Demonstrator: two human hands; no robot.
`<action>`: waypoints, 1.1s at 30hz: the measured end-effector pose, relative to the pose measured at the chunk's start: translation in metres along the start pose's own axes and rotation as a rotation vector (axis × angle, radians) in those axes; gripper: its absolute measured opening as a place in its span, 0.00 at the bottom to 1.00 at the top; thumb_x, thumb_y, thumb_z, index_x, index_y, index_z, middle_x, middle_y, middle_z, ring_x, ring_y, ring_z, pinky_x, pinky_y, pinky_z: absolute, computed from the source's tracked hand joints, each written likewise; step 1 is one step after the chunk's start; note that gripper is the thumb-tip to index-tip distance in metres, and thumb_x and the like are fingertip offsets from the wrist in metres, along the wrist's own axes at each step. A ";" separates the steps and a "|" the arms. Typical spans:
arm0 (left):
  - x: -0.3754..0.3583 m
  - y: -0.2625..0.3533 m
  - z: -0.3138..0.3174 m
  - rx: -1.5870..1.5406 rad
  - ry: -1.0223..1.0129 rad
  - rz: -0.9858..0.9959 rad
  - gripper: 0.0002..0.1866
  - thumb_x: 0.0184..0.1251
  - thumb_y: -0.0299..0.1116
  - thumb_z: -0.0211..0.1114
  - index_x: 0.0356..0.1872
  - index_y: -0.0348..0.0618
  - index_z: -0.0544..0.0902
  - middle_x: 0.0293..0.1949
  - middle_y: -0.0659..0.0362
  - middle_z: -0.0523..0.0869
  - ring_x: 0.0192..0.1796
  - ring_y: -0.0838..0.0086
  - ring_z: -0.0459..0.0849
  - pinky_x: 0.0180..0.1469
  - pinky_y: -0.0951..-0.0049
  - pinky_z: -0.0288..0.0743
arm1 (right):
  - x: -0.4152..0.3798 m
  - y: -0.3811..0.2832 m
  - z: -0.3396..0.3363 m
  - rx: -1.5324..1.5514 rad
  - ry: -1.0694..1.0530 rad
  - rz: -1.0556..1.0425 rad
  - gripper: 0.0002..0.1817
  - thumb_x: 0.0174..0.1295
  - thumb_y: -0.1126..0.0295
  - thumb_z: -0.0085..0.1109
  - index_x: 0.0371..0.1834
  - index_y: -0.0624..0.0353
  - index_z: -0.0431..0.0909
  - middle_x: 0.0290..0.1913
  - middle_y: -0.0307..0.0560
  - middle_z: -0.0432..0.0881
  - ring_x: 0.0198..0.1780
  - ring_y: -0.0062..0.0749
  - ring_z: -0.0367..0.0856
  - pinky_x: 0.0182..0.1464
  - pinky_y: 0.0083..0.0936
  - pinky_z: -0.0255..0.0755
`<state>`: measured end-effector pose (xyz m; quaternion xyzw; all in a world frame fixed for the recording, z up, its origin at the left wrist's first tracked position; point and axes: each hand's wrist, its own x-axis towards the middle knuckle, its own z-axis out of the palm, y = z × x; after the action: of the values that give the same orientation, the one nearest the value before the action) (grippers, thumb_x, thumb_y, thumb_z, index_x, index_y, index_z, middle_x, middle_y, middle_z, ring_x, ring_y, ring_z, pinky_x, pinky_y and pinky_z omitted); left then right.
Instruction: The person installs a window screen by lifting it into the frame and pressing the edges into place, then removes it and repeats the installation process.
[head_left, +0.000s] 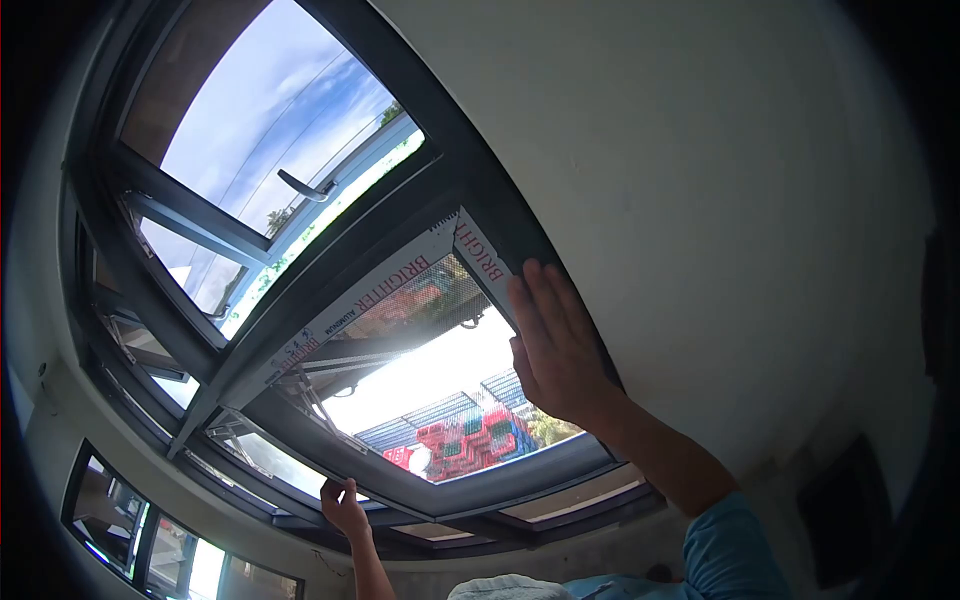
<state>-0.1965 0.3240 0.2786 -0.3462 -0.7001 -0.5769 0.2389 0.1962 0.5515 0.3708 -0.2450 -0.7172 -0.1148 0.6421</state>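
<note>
A framed mesh screen panel (384, 290) sits in the dark window frame (500, 200); white protective tape printed "BRIGHTER ALUMINUM" runs along two of its sides. My right hand (555, 350) lies flat against the panel's right side, fingers stretched out, partly over the tape and the dark frame. Lower down, my left hand (345, 508) has its fingers curled at the lower edge of the dark window frame, thumb and index close together. Its exact grip point is partly hidden by the hand.
An open window sash with a handle (308, 187) is at upper left. More windows (150, 530) line the lower left wall. A pale wall (700, 200) fills the right. Stacked red crates (475, 440) show outside through the glass. A light cloth-like item (510, 588) shows at the bottom.
</note>
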 end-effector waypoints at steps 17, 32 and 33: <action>0.001 -0.013 -0.002 0.002 0.016 0.062 0.11 0.51 0.21 0.70 0.37 0.34 0.80 0.31 0.58 0.80 0.34 0.74 0.76 0.38 0.73 0.73 | -0.002 0.002 0.004 -0.013 0.003 0.006 0.32 0.59 0.71 0.51 0.68 0.70 0.59 0.70 0.67 0.57 0.72 0.58 0.55 0.72 0.46 0.50; 0.001 -0.024 0.000 -0.111 0.086 0.182 0.18 0.55 0.26 0.70 0.47 0.38 0.80 0.36 0.54 0.79 0.36 0.66 0.81 0.36 0.71 0.77 | -0.007 0.029 0.032 -0.272 0.177 -0.112 0.31 0.73 0.52 0.35 0.72 0.62 0.53 0.74 0.57 0.53 0.74 0.52 0.50 0.73 0.46 0.45; 0.004 -0.028 0.001 -0.107 0.114 0.245 0.18 0.54 0.26 0.70 0.48 0.37 0.80 0.35 0.54 0.79 0.36 0.66 0.80 0.36 0.70 0.76 | -0.005 0.025 0.036 -0.277 0.190 -0.121 0.31 0.73 0.53 0.35 0.72 0.62 0.53 0.74 0.57 0.53 0.74 0.51 0.50 0.73 0.45 0.45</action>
<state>-0.2204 0.3233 0.2628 -0.4081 -0.6060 -0.5988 0.3282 0.1784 0.5894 0.3570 -0.2755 -0.6443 -0.2736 0.6589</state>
